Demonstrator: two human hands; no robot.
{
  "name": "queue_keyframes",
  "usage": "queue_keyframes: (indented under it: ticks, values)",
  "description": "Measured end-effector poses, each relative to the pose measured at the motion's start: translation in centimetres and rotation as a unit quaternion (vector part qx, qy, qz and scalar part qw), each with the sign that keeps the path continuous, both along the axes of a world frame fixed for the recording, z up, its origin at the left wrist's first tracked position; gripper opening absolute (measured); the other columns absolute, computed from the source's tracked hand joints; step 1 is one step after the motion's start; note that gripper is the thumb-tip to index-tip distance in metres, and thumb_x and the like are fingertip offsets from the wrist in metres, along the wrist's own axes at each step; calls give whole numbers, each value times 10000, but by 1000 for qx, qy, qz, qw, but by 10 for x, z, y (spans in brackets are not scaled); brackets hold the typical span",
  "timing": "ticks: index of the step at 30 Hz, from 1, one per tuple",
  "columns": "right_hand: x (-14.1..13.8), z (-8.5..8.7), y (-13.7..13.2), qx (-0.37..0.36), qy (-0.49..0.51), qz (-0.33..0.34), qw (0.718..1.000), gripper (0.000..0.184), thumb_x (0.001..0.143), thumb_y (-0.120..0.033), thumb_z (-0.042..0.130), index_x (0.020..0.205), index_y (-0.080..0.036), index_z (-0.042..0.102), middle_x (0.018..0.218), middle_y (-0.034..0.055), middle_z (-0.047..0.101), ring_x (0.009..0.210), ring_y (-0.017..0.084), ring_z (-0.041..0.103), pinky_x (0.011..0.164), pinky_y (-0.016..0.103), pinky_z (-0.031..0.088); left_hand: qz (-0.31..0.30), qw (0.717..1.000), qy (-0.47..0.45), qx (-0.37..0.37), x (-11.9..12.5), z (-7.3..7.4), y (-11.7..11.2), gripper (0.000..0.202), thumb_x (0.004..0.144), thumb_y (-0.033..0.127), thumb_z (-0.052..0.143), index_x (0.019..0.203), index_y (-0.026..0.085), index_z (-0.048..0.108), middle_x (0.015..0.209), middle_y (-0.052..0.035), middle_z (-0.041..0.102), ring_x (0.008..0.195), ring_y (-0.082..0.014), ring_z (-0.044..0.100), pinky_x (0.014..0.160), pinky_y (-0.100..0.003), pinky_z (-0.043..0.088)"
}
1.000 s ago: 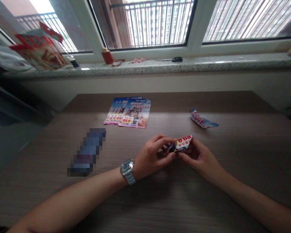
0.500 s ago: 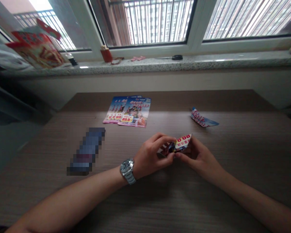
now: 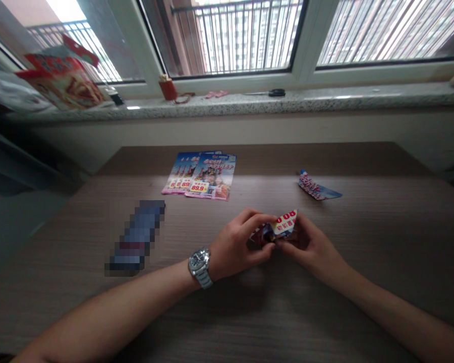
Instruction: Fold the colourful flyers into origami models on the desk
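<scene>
Between my two hands is a folded flyer (image 3: 286,223), a small printed paper with a yellow patch and red characters upside down. My left hand (image 3: 242,244), below a metal wristwatch (image 3: 200,266), grips its left side with thumb and fingers. On the opposite side my right hand (image 3: 312,244) pinches it, the thumb near the lower edge. The fingers cover part of the paper, so its full folded shape is hidden. Beyond my right hand lies another folded paper piece (image 3: 318,187), blue with a pink-and-white pattern.
Several overlapping flyers (image 3: 212,176) lie toward the back of the wooden table (image 3: 227,322). A blurred-out phone-like object (image 3: 138,237) rests at the left. On the granite sill (image 3: 234,104) are scissors (image 3: 276,93), a red container (image 3: 168,88) and a red food bag (image 3: 66,80).
Both hands keep their hold on the folded flyer, whose patterned face has tilted slightly. The whole view has shifted a little downward in the frame.
</scene>
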State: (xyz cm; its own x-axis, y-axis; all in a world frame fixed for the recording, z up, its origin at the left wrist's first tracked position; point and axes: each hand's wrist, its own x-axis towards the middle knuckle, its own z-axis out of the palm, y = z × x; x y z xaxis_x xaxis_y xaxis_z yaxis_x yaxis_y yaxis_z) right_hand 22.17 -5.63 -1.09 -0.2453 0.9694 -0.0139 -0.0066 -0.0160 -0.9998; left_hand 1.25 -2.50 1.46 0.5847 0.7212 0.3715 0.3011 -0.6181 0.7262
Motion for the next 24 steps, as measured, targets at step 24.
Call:
queue_keyframes:
  ticks: [24]
  values:
    - [3, -2, 0, 14, -29, 1, 999, 286, 848, -308, 706, 1070, -253, 533, 1076, 50, 708, 995, 223, 710, 875, 346, 581, 29, 999, 3, 22, 0, 4, -2, 431, 829, 157, 624, 1256, 193, 571, 1021, -55, 612, 806, -134, 603, 774, -289, 542]
